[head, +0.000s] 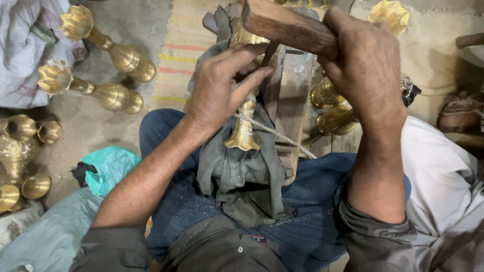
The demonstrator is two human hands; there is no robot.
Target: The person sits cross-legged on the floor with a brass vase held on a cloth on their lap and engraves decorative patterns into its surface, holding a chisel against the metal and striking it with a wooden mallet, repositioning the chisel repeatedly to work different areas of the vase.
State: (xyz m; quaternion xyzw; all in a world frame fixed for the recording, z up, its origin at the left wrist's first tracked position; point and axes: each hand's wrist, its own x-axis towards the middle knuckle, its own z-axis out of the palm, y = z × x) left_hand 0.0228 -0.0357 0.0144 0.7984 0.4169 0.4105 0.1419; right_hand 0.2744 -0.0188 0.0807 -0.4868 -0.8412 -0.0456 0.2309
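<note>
Overhead, right hand (pixel 365 75) clenched on one wooden mallet (pixel 287 27), left fingers (pixel 242 75) perhaps pinching one brass vase (pixel 243 128).

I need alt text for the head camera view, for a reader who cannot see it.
A seated person's left hand steadies a brass vase on a grey cloth over the lap, while the right hand grips a wooden mallet above it. More brass vases lie on the floor at left.
</note>
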